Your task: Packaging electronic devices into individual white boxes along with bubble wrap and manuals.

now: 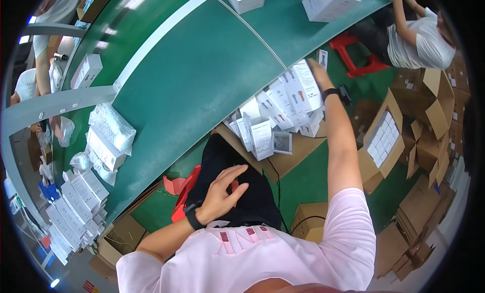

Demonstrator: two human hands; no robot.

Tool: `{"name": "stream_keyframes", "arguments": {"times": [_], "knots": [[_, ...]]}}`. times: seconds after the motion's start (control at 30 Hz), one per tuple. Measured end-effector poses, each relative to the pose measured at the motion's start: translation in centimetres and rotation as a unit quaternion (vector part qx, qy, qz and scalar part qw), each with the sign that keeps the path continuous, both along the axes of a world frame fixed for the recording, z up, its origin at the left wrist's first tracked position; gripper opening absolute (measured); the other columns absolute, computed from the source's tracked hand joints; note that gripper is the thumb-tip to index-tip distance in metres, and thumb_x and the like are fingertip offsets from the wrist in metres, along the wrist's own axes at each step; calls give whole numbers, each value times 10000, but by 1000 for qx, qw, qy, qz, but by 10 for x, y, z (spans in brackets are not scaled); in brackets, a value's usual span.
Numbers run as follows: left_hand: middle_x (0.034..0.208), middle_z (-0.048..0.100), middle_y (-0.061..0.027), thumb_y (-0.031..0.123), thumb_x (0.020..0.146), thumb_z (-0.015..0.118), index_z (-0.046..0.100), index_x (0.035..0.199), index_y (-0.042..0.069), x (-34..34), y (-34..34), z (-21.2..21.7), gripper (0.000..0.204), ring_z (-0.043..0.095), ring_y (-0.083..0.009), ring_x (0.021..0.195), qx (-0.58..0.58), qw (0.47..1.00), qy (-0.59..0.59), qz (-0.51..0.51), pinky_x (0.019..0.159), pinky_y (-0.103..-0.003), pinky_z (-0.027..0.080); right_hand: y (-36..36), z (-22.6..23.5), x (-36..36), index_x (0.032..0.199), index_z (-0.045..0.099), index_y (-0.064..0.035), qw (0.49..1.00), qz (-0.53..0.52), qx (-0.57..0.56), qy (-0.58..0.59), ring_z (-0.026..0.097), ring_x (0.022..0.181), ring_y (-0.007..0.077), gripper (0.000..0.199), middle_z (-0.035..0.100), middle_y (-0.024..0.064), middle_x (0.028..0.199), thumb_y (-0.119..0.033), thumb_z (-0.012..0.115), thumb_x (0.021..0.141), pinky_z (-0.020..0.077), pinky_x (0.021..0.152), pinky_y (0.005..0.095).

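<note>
My left hand [222, 195] is over my lap, its fingers stretched out and the thumb apart, with nothing in it. Out to the right, my right hand [318, 73] is curled round the far right edge of a white printed box [308, 83]; its fingertips are partly hidden. That box sits at the top of a heap of small white product boxes [273, 109] with pictures on them, in an open brown carton [300, 150] against the table edge. An upright white box [261, 139] and an open box with a grey inside [282, 142] lie at the heap's near side.
The green table [187, 86] runs diagonally, with a grey metal frame [65, 102] across it. Stacked white boxes [76, 207] and bubble-wrapped packages [112, 129] stand at left. Cartons [384, 136] and a red stool [356, 58] are at right. Other people sit nearby.
</note>
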State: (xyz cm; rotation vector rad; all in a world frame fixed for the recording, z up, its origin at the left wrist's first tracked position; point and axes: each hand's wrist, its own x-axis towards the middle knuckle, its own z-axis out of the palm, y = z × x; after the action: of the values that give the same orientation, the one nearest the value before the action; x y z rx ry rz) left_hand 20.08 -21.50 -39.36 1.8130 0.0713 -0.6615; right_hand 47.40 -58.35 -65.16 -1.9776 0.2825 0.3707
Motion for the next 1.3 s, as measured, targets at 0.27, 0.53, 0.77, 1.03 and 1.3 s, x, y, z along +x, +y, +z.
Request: {"name": "stream_keyframes", "arguments": {"times": [0.27, 0.53, 0.77, 1.03, 1.3], "knots": [[1252, 599, -109, 111, 919, 594, 577, 1246, 9, -8, 57, 13, 343, 528, -210, 1205, 37, 993, 25, 112, 1037, -320, 373, -16, 40, 25, 1210, 585, 89, 977, 12, -106, 184, 569, 1080, 288, 869, 619, 231, 1151, -690, 403, 871, 395, 962, 333], [1222, 624, -123, 118, 905, 613, 601, 1212, 5, 2, 62, 31, 328, 552, -233, 1182, 19, 996, 15, 82, 1029, -340, 388, -48, 83, 0, 1012, 647, 65, 931, 126, -336, 66, 640, 855, 270, 685, 644, 257, 876, -592, 555, 841, 479, 781, 365], [1232, 612, -139, 107, 921, 595, 582, 1231, -12, -22, 86, 63, 332, 563, -226, 1173, 2, 983, 5, 183, 1026, -333, 406, 177, 312, -9, 1349, 464, 15, 945, -37, -179, -272, 608, 985, 250, 805, 614, 189, 1155, -364, 820, 735, 489, 819, 327], [1252, 596, -131, 91, 932, 585, 559, 1253, -30, -50, 127, 76, 343, 569, -202, 1159, 2, 958, -24, 285, 1009, -316, 431, 260, 236, 101, 1430, 88, 157, 903, -113, -39, -413, 308, 1361, 377, 1253, 274, 325, 1447, -374, 887, 623, 244, 1136, 417], [1266, 591, -111, 87, 948, 570, 520, 1305, -5, -84, 189, 55, 372, 557, -181, 1171, 24, 896, -20, 443, 986, -305, 447, 265, 194, 123, 1356, 244, 68, 904, -185, -85, -376, 507, 1174, 373, 1009, 452, 276, 1299, -321, 869, 667, 427, 997, 432]]}}
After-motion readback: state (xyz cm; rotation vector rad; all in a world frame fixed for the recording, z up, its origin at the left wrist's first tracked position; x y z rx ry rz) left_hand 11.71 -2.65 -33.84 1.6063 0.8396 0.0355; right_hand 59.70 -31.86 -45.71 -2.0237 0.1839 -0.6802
